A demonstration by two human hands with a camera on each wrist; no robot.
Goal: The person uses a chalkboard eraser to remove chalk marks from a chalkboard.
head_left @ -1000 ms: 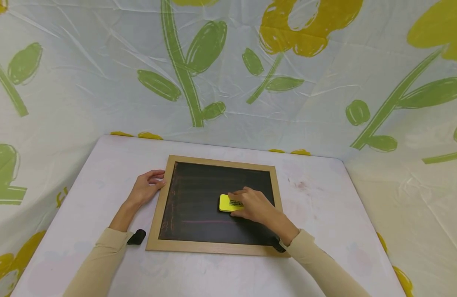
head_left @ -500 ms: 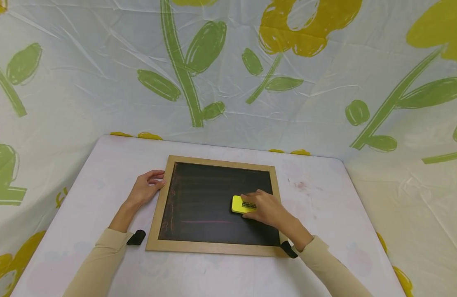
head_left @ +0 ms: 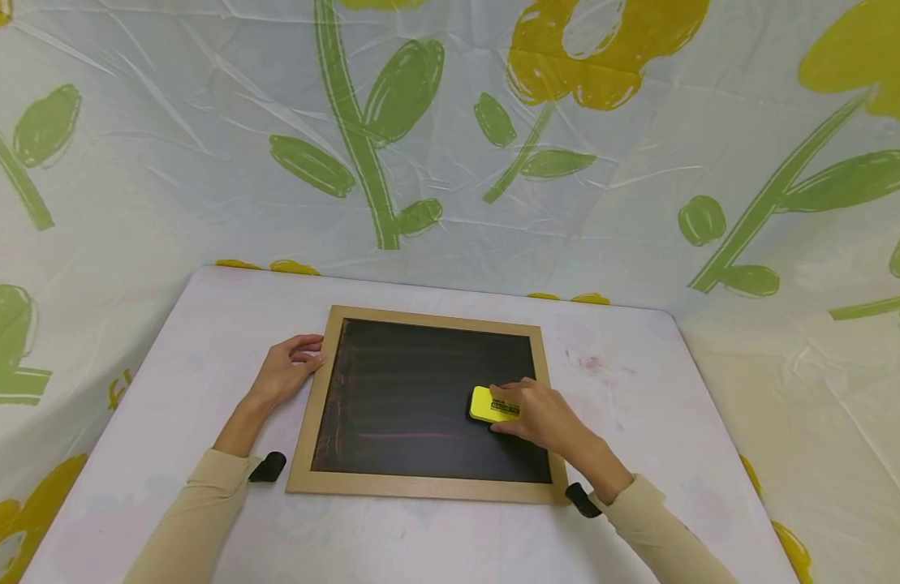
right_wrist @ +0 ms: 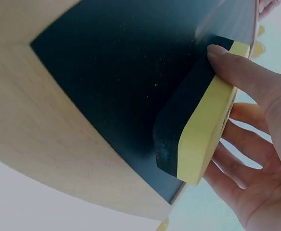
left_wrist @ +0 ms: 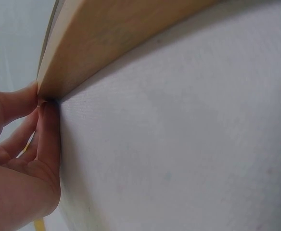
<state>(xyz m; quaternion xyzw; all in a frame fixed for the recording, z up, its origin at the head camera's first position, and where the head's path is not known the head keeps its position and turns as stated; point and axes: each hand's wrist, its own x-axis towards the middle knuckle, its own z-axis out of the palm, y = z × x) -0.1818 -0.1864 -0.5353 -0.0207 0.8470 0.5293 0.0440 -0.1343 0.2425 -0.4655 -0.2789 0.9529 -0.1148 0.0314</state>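
Over the past second, the yellow, rounded rectangular eraser with a black pad (head_left: 484, 404) has shifted to the person's right and a little nearer to them, with the right hand (head_left: 546, 410) that holds it. The left hand (head_left: 283, 371) and the pale wooden frame (head_left: 420, 487) look unmoved.

The eraser is over the right-hand part of the black chalkboard panel (head_left: 413, 381), inside the frame, which lies on a white table (head_left: 391, 535). The right hand has it pinched by its long sides: in the right wrist view the thumb lies along the black pad's edge and the other fingers are on the far side, no wider apart than the eraser. Whether the pad presses flat on the panel cannot be told.

The left hand has its fingers loosely bent, fingertips against the frame's left edge, as if steadying it; it is not wrapped round anything.

As for progress, most of the panel appears wiped, dark with only faint bands across its upper half. What is left is a thin pink chalk line (head_left: 406, 436) low on the panel, left of the eraser, and reddish-orange smears (head_left: 338, 442) down the left border. The pink line showed in the earlier frame too.
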